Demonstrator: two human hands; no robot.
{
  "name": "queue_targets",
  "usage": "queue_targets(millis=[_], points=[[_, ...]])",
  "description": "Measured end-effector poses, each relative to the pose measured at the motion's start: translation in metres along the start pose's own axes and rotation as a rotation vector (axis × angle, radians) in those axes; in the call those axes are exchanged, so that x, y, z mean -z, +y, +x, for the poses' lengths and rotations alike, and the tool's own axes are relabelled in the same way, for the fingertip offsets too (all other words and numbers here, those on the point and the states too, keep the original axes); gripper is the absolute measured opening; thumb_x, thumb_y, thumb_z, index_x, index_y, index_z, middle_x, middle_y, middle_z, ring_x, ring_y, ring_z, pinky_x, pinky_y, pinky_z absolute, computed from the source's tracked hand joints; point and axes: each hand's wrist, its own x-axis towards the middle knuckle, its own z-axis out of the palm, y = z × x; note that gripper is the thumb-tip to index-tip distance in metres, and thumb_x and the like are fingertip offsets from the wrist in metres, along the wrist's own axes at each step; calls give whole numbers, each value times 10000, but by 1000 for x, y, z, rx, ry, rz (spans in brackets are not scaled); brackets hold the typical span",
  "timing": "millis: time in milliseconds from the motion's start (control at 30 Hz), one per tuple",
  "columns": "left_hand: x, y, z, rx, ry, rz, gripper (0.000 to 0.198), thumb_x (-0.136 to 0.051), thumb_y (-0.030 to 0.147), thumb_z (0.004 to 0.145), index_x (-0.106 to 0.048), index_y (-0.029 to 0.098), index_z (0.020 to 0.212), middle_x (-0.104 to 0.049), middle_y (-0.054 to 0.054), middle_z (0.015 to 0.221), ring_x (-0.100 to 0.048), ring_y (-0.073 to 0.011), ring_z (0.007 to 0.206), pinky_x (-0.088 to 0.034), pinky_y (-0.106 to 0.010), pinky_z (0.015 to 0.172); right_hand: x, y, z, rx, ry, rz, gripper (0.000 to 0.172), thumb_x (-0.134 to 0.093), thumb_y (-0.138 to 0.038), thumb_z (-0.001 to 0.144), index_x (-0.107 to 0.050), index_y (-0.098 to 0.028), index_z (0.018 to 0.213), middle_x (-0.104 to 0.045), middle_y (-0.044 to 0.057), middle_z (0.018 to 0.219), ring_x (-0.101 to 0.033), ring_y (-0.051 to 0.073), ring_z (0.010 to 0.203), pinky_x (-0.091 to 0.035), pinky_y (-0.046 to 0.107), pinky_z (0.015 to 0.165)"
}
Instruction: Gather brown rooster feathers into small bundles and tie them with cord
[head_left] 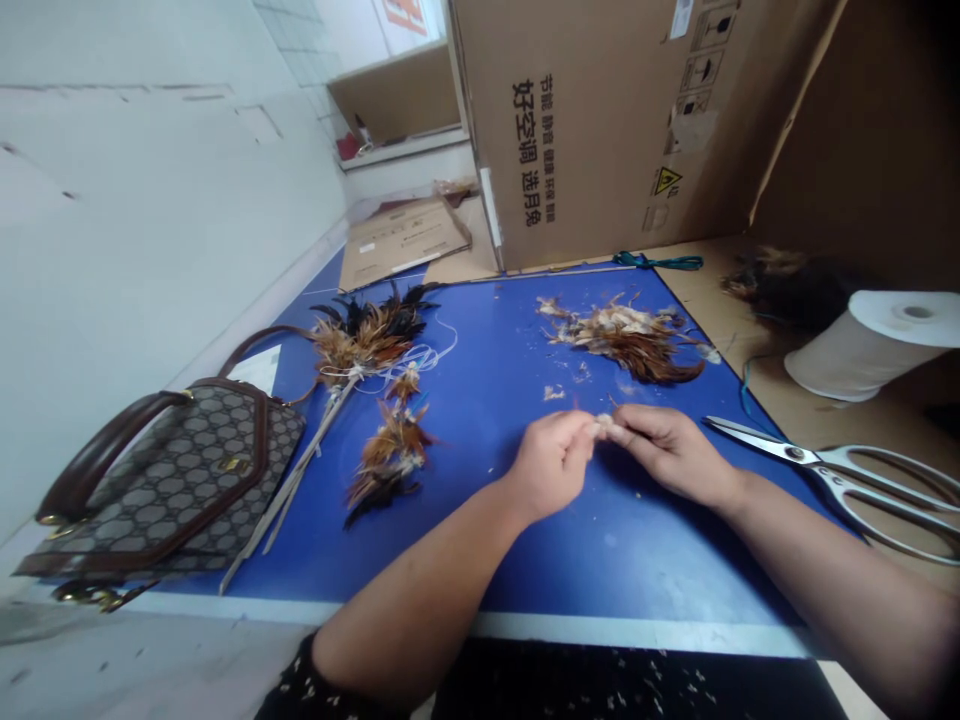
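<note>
Near the middle of the blue tabletop (pixel 480 400), my left hand (pixel 553 462) and my right hand (pixel 671 450) meet. Both are closed in pinches around one small pale, fluffy feather piece (pixel 604 427) between the fingertips. Beyond them lies a loose pile of brown and cream feathers (pixel 626 338), with bits of fluff scattered around. To the left is a row of small feather bunches (pixel 390 450). Further left, a large brown and black feather bundle (pixel 360 340) is tied to thin pale sticks (pixel 307 465), with white string (pixel 427 360) beside it.
Open-bladed scissors (pixel 802 455) lie right of my right hand. A white spool (pixel 870 350) and dark feathers (pixel 787 285) are at the far right. A patterned handbag (pixel 187 475) sits on the left. A large cardboard box (pixel 600 130) stands behind, with green cord (pixel 660 262) at its base.
</note>
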Motion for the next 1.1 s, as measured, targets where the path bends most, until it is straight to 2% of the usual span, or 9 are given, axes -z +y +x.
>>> queue_targets(millis=[100, 233, 300, 500, 633, 733, 833, 933, 1100], points=[[0, -3, 0, 64, 57, 130, 213, -489, 204, 1007, -687, 198, 927, -691, -80, 862, -644, -225, 839, -514, -375, 874, -7, -6, 0, 128, -59, -86, 274, -467, -276, 1068, -598, -212, 835, -600, 16, 755, -548, 143, 679, -469, 264, 666], [4, -3, 0, -54, -242, 211, 223, -489, 105, 927, -699, 179, 926, -678, -102, 897, -638, -239, 829, -522, -385, 836, 1, -2, -2, 145, -27, -127, 259, -494, -267, 1055, -617, -215, 833, -593, 20, 746, -558, 154, 680, -456, 279, 663], [5, -2, 0, -110, -275, 109, 236, -471, 136, 967, -703, 183, 959, -675, -86, 870, -637, -220, 815, -520, -358, 817, 5, 3, -2, 71, 11, -64, 280, -507, -299, 1062, -620, -211, 821, -603, 14, 730, -567, 148, 668, -465, 271, 664], [-1, -7, 0, 65, 72, 128, 261, -436, 215, 1030, -681, 195, 945, -653, -55, 781, -642, -207, 781, -533, -352, 829, -8, -2, -2, 85, -66, -85, 293, -471, -310, 1076, -614, -212, 839, -622, 19, 759, -573, 144, 674, -471, 260, 664], [1, -6, -2, 19, -188, 356, 260, -476, 86, 911, -708, 170, 992, -698, -115, 919, -659, -242, 834, -547, -406, 862, -2, 0, -2, 153, -62, -192, 254, -483, -280, 1063, -641, -214, 875, -632, 34, 774, -586, 156, 697, -463, 274, 672], [3, -1, -2, -81, -328, 170, 255, -492, 100, 905, -721, 193, 968, -697, -89, 874, -655, -217, 805, -549, -371, 839, 2, 8, -2, 68, -37, -86, 296, -494, -319, 1070, -637, -205, 838, -634, 21, 740, -585, 142, 671, -472, 258, 658], [1, -1, -1, 19, -81, -25, 252, -441, 223, 1009, -686, 201, 950, -649, -46, 757, -624, -186, 741, -531, -315, 757, -5, 10, -1, -41, 10, 36, 343, -470, -385, 1084, -622, -202, 837, -652, 13, 745, -594, 141, 682, -491, 251, 665], [-2, -5, 0, 161, 164, 59, 286, -411, 269, 1042, -637, 201, 882, -642, -45, 748, -615, -186, 740, -512, -311, 748, -18, 2, -1, -7, 21, -8, 334, -468, -375, 1085, -598, -205, 828, -612, 8, 727, -569, 142, 665, -481, 259, 657], [-2, -7, -1, 94, -104, 356, 187, -501, 101, 896, -668, 185, 898, -697, -110, 878, -639, -246, 812, -518, -391, 832, -15, -1, -3, 168, -52, -147, 242, -486, -281, 1068, -618, -216, 875, -635, 44, 794, -594, 166, 708, -468, 295, 679]])
